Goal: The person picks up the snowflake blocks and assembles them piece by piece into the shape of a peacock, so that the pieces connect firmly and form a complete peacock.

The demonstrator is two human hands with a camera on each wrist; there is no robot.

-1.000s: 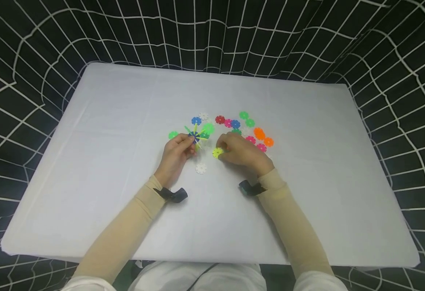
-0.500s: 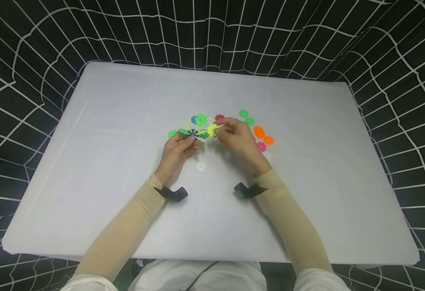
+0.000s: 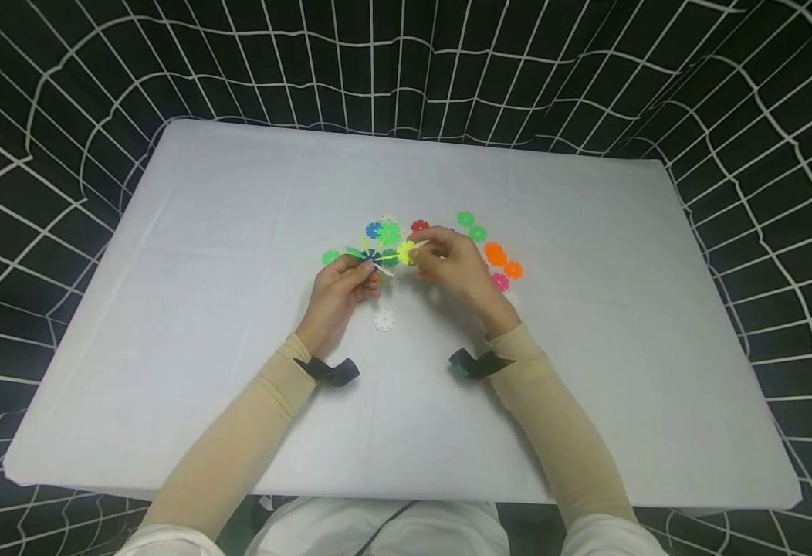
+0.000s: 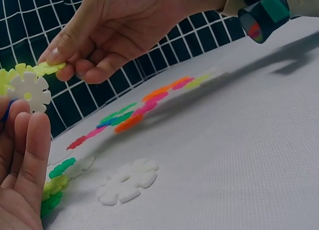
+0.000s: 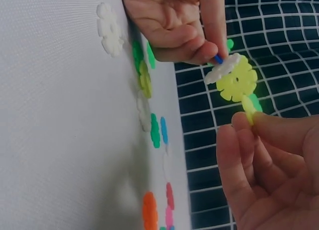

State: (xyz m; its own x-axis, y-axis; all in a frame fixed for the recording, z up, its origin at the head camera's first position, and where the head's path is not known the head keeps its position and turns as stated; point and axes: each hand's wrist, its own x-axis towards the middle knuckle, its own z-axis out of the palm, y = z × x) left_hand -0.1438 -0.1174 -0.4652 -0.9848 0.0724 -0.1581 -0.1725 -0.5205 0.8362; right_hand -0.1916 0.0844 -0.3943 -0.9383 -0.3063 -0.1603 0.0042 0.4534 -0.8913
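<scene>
My left hand (image 3: 339,292) pinches a dark blue notched plastic disc (image 3: 371,259) between thumb and fingers. Slotted into this disc, other notched discs stick out around it, among them a white disc (image 5: 223,69) and a yellow-green disc (image 5: 238,79). A bright green disc (image 3: 388,232) shows just beyond the cluster. To the right, my right hand (image 3: 456,269) pinches another yellow disc (image 3: 406,252) by its edge. Its free edge meets the rim of the cluster's yellow-green disc in the right wrist view. Both hands are raised over the table, and fingers hide part of the blue disc.
Loose discs lie on the white table (image 3: 621,371): a white disc (image 3: 384,320) nearer the body, orange discs (image 3: 495,253) and a pink disc (image 3: 499,282) right of the hands, and a green disc (image 3: 465,220) farther back. Black cloth with white netting (image 3: 406,69) surrounds the table.
My right hand has lifted the yellow disc from near the table and brought it up and left to the cluster. The left hand stays in place while its cluster has turned.
</scene>
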